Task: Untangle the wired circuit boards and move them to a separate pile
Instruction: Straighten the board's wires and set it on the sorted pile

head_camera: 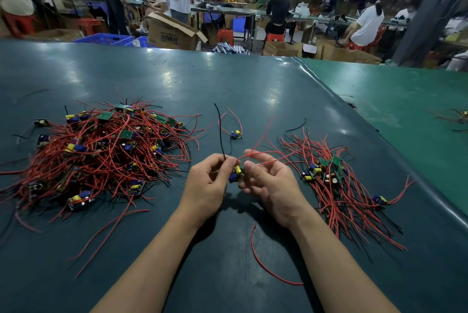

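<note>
A big tangled heap of circuit boards [101, 150] with red and black wires lies at the left of the table. A smaller, straighter pile of wired boards [329, 181] lies at the right. Between them, above the table, I hold one small board [237, 173] with a yellow and a blue part. My left hand [207, 186] pinches its black wire, which sticks upward. My right hand [268, 181] grips the board's red wires, which arc off to the right. One single wired board [236, 135] lies on the table just beyond my hands.
The dark green table mat [228, 84] ends at a raised edge on the right, with a lighter green surface [392, 100] beyond. A loose red wire [266, 267] lies near my right forearm. Workers, cardboard boxes and blue crates fill the background.
</note>
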The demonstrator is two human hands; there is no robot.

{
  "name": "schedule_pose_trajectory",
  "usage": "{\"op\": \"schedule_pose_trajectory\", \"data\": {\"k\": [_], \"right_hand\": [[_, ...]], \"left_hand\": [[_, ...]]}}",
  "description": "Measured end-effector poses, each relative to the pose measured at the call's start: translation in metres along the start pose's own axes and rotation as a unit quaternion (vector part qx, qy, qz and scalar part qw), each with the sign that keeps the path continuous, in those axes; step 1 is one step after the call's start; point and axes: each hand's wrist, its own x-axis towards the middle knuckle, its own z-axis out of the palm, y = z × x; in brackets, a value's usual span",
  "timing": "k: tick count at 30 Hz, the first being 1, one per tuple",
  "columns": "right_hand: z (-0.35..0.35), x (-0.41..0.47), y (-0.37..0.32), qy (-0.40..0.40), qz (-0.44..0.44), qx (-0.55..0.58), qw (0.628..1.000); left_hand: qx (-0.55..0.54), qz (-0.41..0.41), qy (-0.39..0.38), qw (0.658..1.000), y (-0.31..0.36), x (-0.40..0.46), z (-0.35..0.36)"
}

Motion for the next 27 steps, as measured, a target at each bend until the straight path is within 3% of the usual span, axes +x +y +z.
{"op": "schedule_pose_trajectory", "data": {"k": [11, 15, 19, 23, 27], "right_hand": [[0.0021, 0.0024, -0.0017, 0.087, -0.018, 0.005, 0.996], [0.0020, 0.0008, -0.0002, 0.050, -0.034, 0.012, 0.998], [0.0023, 0.0004, 0.0006, 0.052, -0.033, 0.009, 0.998], [0.0010, 0.0038, 0.0018, 0.118, -0.055, -0.033, 0.991], [-0.0047, 0.0082, -0.0011, 0.177, -0.079, 0.031, 0.980]], "left_hand": [[-0.189, -0.115, 0.043, 0.974, -0.0002, 0.0048, -0.0029], [-0.145, -0.081, -0.008, 0.986, 0.0001, 0.0012, -0.0016], [-0.101, -0.046, 0.007, 0.994, 0.0015, 0.0010, -0.0007], [-0.083, -0.055, 0.019, 0.995, 0.0035, -0.0006, 0.0032], [-0.090, -0.064, 0.029, 0.993, 0.0055, -0.0021, 0.0054]]}}
